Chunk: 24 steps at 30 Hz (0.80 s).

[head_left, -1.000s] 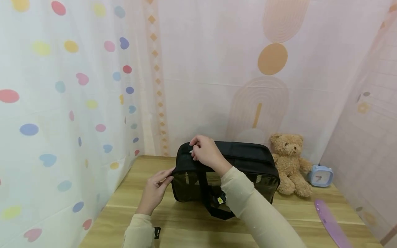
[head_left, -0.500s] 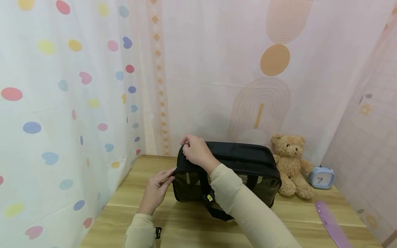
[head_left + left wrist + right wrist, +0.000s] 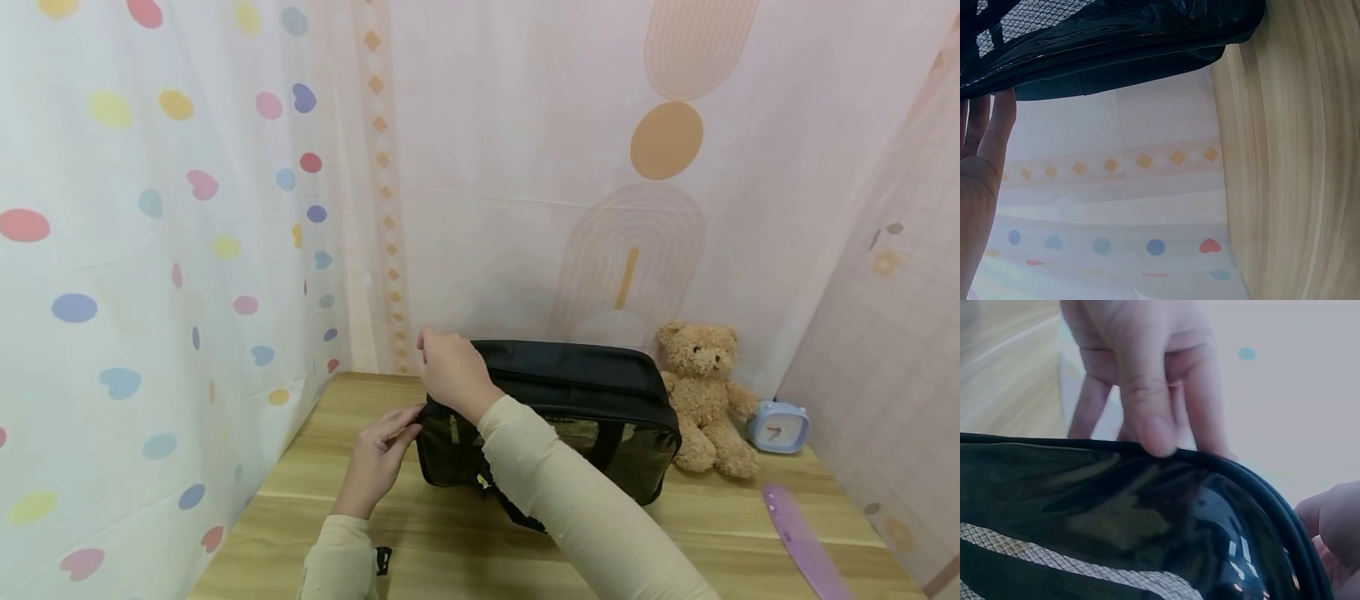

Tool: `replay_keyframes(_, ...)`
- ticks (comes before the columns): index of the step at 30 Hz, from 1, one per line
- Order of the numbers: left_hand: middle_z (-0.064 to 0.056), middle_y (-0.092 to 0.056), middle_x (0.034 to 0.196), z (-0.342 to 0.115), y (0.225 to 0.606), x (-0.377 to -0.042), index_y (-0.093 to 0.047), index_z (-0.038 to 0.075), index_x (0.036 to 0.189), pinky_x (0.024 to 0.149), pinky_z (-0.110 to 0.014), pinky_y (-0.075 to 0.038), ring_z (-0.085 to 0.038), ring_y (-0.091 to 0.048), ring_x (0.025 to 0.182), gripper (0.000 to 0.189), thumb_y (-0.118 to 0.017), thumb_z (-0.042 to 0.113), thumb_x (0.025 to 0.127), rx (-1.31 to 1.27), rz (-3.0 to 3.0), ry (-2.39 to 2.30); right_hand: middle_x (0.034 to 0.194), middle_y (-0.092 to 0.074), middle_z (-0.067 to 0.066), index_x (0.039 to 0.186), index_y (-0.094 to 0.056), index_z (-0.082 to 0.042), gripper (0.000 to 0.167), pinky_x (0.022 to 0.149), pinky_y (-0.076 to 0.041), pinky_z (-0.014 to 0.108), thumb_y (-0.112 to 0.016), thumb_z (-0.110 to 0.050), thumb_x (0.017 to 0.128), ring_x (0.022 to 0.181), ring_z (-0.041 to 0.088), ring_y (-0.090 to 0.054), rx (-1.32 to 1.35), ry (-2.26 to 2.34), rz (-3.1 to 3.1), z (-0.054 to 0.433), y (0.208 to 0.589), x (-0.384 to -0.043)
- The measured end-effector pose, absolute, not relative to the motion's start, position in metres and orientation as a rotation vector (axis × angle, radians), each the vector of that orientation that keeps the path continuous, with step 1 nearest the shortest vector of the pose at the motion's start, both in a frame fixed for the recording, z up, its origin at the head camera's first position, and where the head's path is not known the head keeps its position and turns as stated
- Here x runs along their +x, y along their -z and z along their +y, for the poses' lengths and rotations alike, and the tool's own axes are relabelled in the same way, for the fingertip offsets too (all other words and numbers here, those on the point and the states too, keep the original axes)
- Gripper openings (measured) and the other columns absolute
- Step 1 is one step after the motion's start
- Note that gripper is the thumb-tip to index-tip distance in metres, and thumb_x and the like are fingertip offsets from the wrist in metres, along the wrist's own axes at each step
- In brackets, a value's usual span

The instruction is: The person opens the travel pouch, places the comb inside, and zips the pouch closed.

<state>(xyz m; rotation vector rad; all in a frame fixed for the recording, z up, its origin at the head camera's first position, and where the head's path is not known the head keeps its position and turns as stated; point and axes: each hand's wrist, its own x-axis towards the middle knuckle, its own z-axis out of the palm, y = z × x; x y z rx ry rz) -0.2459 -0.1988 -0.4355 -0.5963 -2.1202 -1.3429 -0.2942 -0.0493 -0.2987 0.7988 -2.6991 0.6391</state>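
A black zip bag (image 3: pixel 577 375) with see-through front panels stands on the table, its strap hanging down in front. My left hand (image 3: pixel 371 458) pinches the edge at the bag's upper left corner. In the right wrist view, the thumb of that left hand (image 3: pixel 1147 381) presses on the piped rim, the other fingers behind it. My right hand (image 3: pixel 459 375) is at the left end of the bag's top, fingers curled; the zipper pull glimpsed there earlier is now hidden by it. Part of the right hand (image 3: pixel 1342 528) shows at the right wrist view's edge.
A teddy bear (image 3: pixel 701 400) sits to the bag's right, beside a light blue alarm clock (image 3: pixel 778 427). A purple ruler-like strip (image 3: pixel 802 537) lies at the table's right. A black buckle (image 3: pixel 383 560) is near my left sleeve. Patterned curtains (image 3: pixel 487 208) stand behind the wooden table (image 3: pixel 442 542).
My right hand has slid left along the bag's top to its left end. The strap's yellow-marked part has shifted left. My left hand keeps its hold on the corner.
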Motion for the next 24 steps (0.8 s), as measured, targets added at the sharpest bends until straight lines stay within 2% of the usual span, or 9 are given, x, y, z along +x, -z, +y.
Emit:
replay_keyframes(5,-0.005,-0.072,0.12,-0.198,0.433,-0.245,-0.072,0.007,0.127,0.082,-0.023,-0.059,-0.019,-0.069,0.105,0.031,-0.064,0.001,0.098,-0.577,-2.125,1.321,0.07,-0.056,0.0,0.101,-0.061,-0.009,0.012,0.043,-0.04,0.021,-0.055,-0.018,0.106,0.05,0.011,-0.051,0.785,-0.479,-2.693,-0.059,0.304,-0.293)
replay_keyframes(10,-0.008,-0.072,0.12,-0.198,0.433,-0.244,-0.072,0.005,0.126,0.084,-0.023,-0.059,-0.024,-0.068,0.107,0.03,-0.065,0.0,0.097,-0.562,-2.126,1.347,0.084,-0.065,-0.001,0.112,-0.063,-0.012,0.014,0.049,-0.046,0.022,-0.059,-0.022,0.104,0.063,0.01,-0.058,0.819,-0.397,-2.725,-0.059,0.305,-0.288)
replay_keyframes(14,-0.009,-0.072,0.121,-0.199,0.434,-0.246,-0.072,0.005,0.126,0.085,-0.022,-0.058,-0.02,-0.067,0.109,0.031,-0.065,-0.001,0.097,-0.569,-2.123,1.369,0.093,-0.069,0.0,0.123,-0.064,-0.01,0.022,0.056,-0.05,0.022,-0.057,-0.023,0.106,0.069,0.009,-0.062,0.847,-0.509,-2.718,-0.047,0.299,-0.28)
replay_keyframes(20,-0.01,-0.072,0.118,-0.203,0.439,-0.246,-0.071,0.006,0.128,0.083,-0.021,-0.058,-0.008,-0.066,0.106,0.034,-0.065,-0.004,0.096,-0.59,-2.108,1.365,0.096,-0.067,-0.002,0.131,-0.063,-0.009,0.03,0.068,-0.054,0.03,-0.054,-0.025,0.107,0.076,0.01,-0.061,0.82,-0.757,-2.723,0.002,0.284,-0.271)
replay_keyframes(24,-0.009,-0.072,0.117,-0.208,0.439,-0.242,-0.071,0.007,0.129,0.082,-0.02,-0.058,-0.007,-0.067,0.103,0.036,-0.065,-0.005,0.096,-0.595,-2.12,1.326,0.11,-0.069,0.004,0.132,-0.062,-0.009,0.029,0.079,-0.056,0.039,-0.055,-0.023,0.107,0.089,0.017,-0.064,0.752,-0.976,-2.692,0.058,0.277,-0.265)
